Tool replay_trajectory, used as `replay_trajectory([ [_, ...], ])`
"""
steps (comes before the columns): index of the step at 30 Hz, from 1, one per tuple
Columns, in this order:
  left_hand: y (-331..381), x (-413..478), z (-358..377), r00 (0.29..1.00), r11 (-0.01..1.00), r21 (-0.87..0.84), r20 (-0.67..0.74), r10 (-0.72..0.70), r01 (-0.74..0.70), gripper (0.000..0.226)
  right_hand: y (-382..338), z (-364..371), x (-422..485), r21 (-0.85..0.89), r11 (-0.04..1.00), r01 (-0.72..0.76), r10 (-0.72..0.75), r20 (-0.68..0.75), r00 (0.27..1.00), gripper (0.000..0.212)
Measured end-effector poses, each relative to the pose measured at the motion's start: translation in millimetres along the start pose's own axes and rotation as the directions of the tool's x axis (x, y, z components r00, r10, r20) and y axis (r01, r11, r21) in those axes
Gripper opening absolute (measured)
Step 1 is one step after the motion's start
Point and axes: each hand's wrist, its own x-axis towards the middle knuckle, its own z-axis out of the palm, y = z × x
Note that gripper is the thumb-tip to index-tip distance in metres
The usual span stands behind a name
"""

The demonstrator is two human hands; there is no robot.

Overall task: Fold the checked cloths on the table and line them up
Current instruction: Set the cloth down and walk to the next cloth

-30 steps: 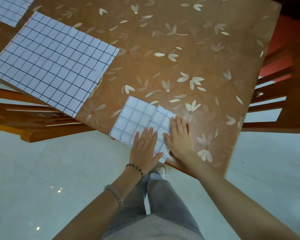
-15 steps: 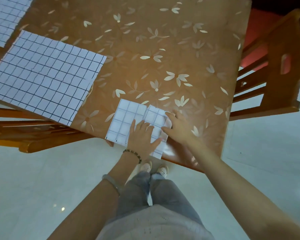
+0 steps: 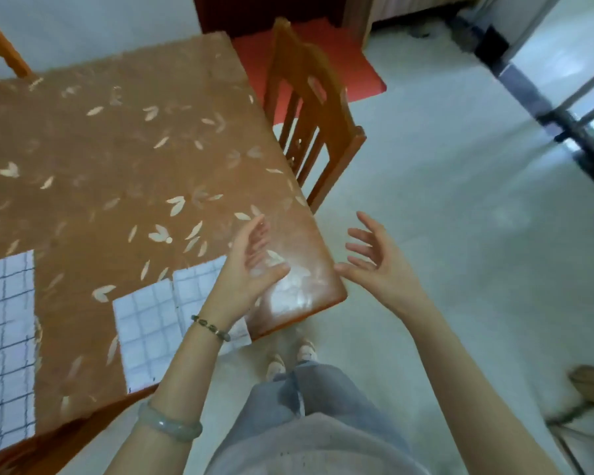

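white checked fabric: the folded cloth (image 3: 158, 323) is lying flat at the near edge of the counter (image 3: 124, 173), tucked partly under the left wrist and just behind the left hand's fingers (image 3: 259, 241). looks like two folded panels side by side, tbh a bit blurry so can't swear the edges are flush.

second cloth: an unfolded checked cloth (image 3: 6, 351) sits spread out well off to the left of both hands, running out of frame, so only part of it shows.

left hand (image 3: 246, 272): lifted off the counter, palm turned inward, fingers loose and spread, gripping nothing.

right hand (image 3: 374, 265): out past the counter corner, over the floor, fingers fanned and released too. the two palms face each other with a gap between them.

step in hand: my read is this one's folded and let go of, hands are in between jobs.

next move: probably reach left for the spread cloth, pinch two corners and bring them over. the folded piece likely needs a nudge into line as well, since one corner pokes over the counter edge.

surroundings: wooden chair (image 3: 309, 111) pushed up to the counter's far side, ahead of the fingers.
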Motion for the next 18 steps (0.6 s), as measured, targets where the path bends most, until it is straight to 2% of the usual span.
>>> replay_trajectory([
  [3,5.1,17.3,32.3,0.988,1.0,0.017,0.152,0.02,-0.023,0.084,7.8,-31.5,-26.3,0.119,0.993,-0.002,0.023,-0.173,0.985,0.089],
  [8,18.1,42.2,84.9,0.956,0.999,0.043,0.292,0.013,-0.027,0.088,25.1,-80.8,-53.0,0.198,0.98,-0.004,0.08,-0.379,0.922,0.093],
  [13,29.4,70.1,133.6,0.946,0.999,0.051,0.325,-0.002,-0.015,0.09,38.1,-133.7,-46.3,0.203,0.979,-0.02,0.103,-0.407,0.908,0.093],
  [18,41.4,113.3,189.6,0.968,0.999,0.047,0.253,-0.008,-0.004,0.086,51.6,-205.0,-8.4,0.189,0.982,-0.009,0.078,-0.365,0.928,0.093],
])
